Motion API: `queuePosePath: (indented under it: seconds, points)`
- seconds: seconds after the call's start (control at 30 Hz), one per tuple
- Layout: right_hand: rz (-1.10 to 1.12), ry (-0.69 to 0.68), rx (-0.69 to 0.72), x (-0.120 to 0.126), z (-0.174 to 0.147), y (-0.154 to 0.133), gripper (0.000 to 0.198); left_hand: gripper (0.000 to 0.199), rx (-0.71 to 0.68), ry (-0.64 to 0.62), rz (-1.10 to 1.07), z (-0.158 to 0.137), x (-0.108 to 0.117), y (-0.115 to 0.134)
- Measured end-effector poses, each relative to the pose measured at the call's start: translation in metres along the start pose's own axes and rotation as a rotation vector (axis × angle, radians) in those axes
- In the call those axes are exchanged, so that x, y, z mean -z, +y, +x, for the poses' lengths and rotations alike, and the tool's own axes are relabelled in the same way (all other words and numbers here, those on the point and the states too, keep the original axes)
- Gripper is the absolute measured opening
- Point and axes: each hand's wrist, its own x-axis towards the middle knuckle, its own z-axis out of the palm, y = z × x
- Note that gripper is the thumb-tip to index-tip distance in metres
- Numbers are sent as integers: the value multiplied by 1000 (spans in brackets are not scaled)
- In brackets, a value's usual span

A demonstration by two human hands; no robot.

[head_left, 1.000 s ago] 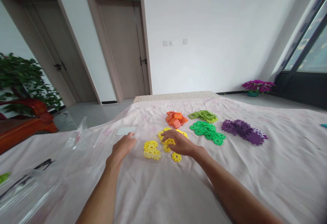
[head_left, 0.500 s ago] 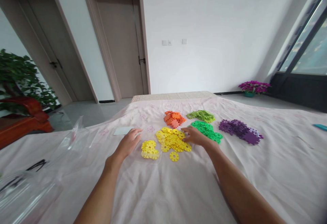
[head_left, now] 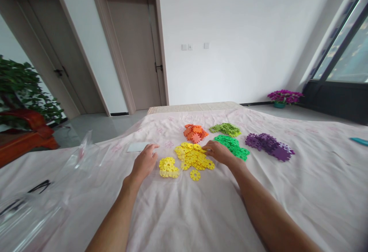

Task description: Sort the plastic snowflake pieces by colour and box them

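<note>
The pile of yellow notched discs (head_left: 196, 156) is spread on the pink-flowered tablecloth (head_left: 178, 221). Close at its left, a clear plastic container (head_left: 154, 173) is set down, with a small heap of yellow discs (head_left: 168, 165) held inside. One loose yellow disc (head_left: 195, 175) is left flat on the near side of the pile. Orange notched pieces (head_left: 196, 133) are heaped behind it, and green discs (head_left: 233, 147) are gathered to its right.

The left hand (head_left: 146, 159) is held beyond the container from the pile, its fingers loosely parted with nothing seen between them; contact with the rim cannot be made out. The right hand (head_left: 219, 151) is laid at the pile's right edge, its fingers bent toward the discs; whether one is pinched cannot be told.

The discs are probably best drawn inward with curled fingers, in small batches, since thin flat pieces are likely to slide apart. The light-looking container should be steadied, and the green discs near the right wrist should be kept unmixed.

No brand, label or writing can be read, even on the pale card (head_left: 138, 147) left of the pile.
</note>
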Motion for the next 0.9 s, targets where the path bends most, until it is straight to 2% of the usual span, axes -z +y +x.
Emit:
queuePosePath:
  seconds: [0.13, 0.27, 0.37, 0.47, 0.57, 0.73, 0.8, 0.9]
  points:
    - [8, 81, 43, 1, -2, -1, 28, 41, 26, 3, 54, -2, 1, 5]
    - [57, 188, -3, 1, -2, -2, 28, 40, 69, 14, 109, -3, 0, 11]
    - [192, 267, -37, 0, 2, -11, 24, 38, 61, 32, 114, -4, -2, 13]
    - [395, 349, -45, 0, 8, -32, 28, 37, 31, 42, 133, -4, -2, 13]
    - [551, 344, 24, 1, 11, -66, 30, 38, 27, 38, 146, -5, -2, 14]
    - [570, 286, 104, -2, 5, -122, 28, 39, 50, 28, 137, -6, -1, 17]
    - [536, 266, 125, -4, 4, -130, 28, 39, 56, 27, 133, -7, 0, 18]
    - [437, 261, 135, -3, 4, -124, 24, 40, 62, 22, 123, -7, 0, 20]
